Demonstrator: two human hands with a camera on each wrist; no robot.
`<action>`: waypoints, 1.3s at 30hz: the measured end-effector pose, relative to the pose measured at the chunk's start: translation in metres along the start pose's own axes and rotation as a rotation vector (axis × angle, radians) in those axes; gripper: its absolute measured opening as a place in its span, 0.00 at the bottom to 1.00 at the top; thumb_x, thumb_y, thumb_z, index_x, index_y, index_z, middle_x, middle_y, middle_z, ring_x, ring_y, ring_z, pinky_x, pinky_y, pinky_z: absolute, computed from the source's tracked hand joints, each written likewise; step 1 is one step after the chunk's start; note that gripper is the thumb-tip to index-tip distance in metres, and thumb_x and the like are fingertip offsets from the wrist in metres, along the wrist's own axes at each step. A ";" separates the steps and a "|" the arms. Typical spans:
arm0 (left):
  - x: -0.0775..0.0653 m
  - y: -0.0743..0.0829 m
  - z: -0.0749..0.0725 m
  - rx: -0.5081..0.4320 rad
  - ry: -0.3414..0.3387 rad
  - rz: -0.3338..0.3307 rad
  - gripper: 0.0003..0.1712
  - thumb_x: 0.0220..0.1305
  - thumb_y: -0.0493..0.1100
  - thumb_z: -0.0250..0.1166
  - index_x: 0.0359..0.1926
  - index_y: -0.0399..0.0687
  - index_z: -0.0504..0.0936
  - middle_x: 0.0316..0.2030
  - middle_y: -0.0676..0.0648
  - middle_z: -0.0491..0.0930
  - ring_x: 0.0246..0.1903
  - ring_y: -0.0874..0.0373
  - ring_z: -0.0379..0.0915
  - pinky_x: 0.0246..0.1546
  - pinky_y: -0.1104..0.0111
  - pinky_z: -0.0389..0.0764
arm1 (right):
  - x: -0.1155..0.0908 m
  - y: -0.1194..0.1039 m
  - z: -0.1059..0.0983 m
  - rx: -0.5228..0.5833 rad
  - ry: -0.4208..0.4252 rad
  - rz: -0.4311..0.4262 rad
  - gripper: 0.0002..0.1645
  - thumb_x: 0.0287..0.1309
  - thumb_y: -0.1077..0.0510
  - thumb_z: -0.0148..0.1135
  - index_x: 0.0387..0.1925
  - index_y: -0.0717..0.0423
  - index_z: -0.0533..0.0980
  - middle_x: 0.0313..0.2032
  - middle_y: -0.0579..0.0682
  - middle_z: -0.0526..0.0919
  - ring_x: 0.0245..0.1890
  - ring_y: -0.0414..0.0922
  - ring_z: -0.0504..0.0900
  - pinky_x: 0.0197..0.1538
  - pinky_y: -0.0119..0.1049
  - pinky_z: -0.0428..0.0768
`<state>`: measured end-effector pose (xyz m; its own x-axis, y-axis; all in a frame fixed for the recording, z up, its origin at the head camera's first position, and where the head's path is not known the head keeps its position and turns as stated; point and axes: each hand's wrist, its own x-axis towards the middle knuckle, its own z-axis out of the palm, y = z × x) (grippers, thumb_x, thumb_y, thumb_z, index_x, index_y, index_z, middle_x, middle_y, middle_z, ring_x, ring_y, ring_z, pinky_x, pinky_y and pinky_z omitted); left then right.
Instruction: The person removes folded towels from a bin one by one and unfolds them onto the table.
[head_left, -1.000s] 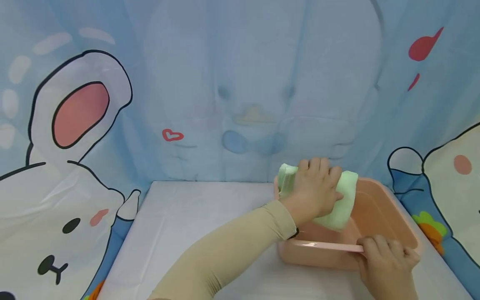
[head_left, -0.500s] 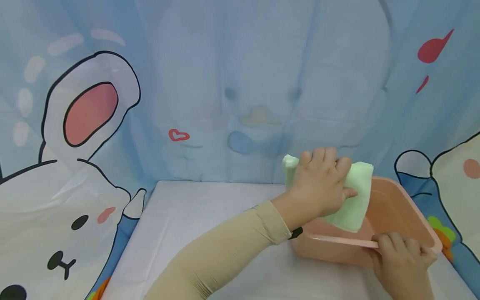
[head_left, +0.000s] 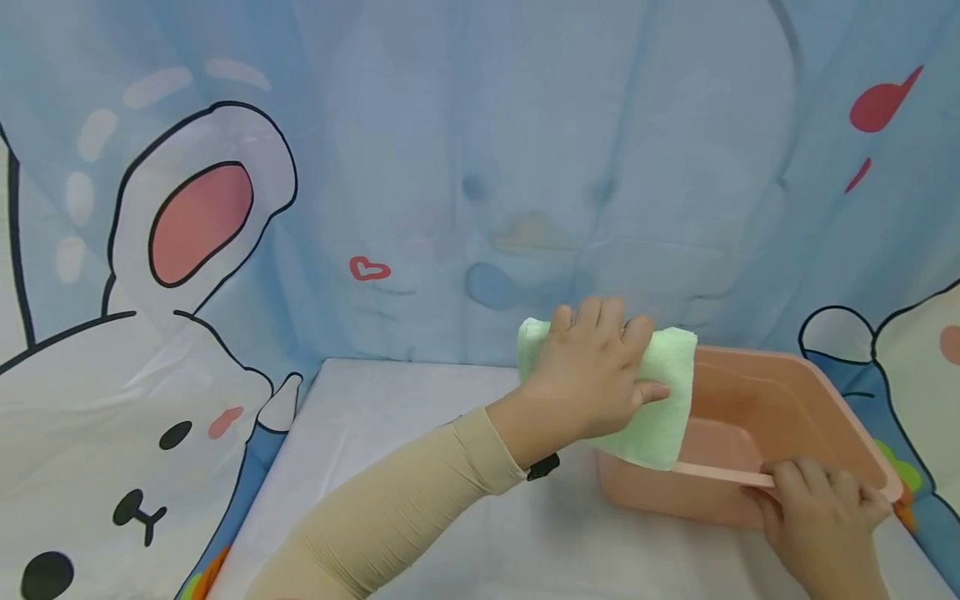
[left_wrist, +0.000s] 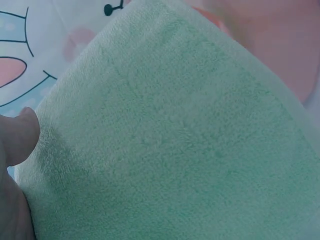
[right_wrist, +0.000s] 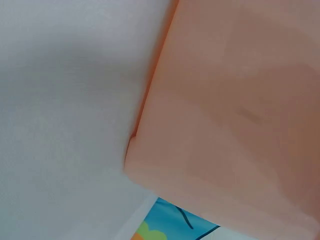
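A folded light green towel (head_left: 667, 400) hangs from my left hand (head_left: 588, 375), which grips it from above over the left end of a peach plastic basin (head_left: 795, 392). In the left wrist view the towel (left_wrist: 175, 130) fills most of the picture, its pile fluffy, with part of the left hand (left_wrist: 17, 145) at its edge. My right hand (head_left: 821, 508) holds the basin's near rim, fingers over the top and thumb beneath. The basin's outer wall (right_wrist: 225, 110) takes up the right wrist view, where the hand itself is out of sight.
The basin stands at the right of a white-covered table (head_left: 420, 400). Behind the table hangs a blue curtain (head_left: 420, 167) with cartoon figures, which also runs down both sides. A beige sleeve (head_left: 397, 508) covers the left forearm.
My left hand has lifted the towel up a little and then carried it left, partly out over the basin's near left rim. The right hand keeps hold of the rim. The head view has turned slightly left.
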<state>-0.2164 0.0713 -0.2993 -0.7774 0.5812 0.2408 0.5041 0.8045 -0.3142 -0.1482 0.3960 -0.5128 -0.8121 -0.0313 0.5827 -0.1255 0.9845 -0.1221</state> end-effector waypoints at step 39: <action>-0.118 -0.080 0.083 -0.201 -0.177 -0.112 0.37 0.72 0.82 0.51 0.44 0.52 0.66 0.37 0.50 0.62 0.41 0.52 0.57 0.45 0.58 0.60 | 0.005 -0.023 -0.013 -0.019 -0.113 0.167 0.48 0.30 0.58 0.94 0.55 0.66 0.76 0.59 0.76 0.74 0.62 0.79 0.55 0.75 0.82 0.30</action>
<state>-0.1961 -0.0714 -0.3784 -0.8768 0.4715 0.0941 0.4626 0.8807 -0.1019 -0.1417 0.3755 -0.4971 -0.8797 0.1148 0.4615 0.0261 0.9806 -0.1942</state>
